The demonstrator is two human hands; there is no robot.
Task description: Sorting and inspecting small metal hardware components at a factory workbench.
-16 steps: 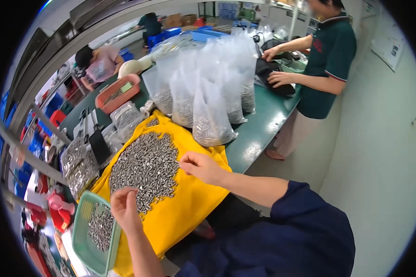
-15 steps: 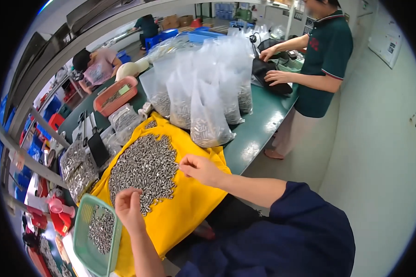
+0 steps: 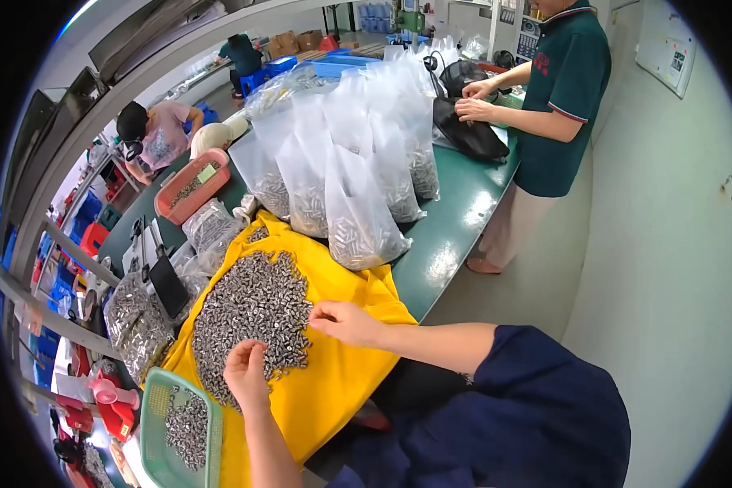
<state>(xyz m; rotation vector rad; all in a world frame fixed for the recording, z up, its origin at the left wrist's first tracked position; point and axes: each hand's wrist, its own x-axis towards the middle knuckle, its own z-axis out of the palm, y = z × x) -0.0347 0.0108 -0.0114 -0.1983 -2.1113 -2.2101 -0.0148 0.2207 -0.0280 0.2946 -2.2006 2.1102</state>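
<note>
A heap of small silvery metal parts (image 3: 252, 301) is spread over a yellow cloth (image 3: 358, 366) on the table. My left hand (image 3: 247, 376) hovers at the heap's near edge, thumb and fingertips pinched together. At the right edge of the heap, my right hand (image 3: 343, 323) is also pinched, its fingertips by the outermost parts. Anything between either hand's fingertips is too small to make out. Left of my left forearm, a pale green plastic basket (image 3: 215, 439) holds a smaller pile of similar metal parts (image 3: 189, 431).
Clear plastic bags of metal pieces (image 3: 362, 232) stand beyond the cloth. A pink basket (image 3: 171, 211), filled bags (image 3: 134, 317) and a black flat object (image 3: 167, 286) lie left. Across the green table (image 3: 455, 236), a co-worker (image 3: 565, 98) handles a black bag (image 3: 468, 134).
The whole view has shifted slightly. My left hand has moved a little right, nearer my right hand; both stay pinched. The co-worker's hands have come closer together on the black bag.
</note>
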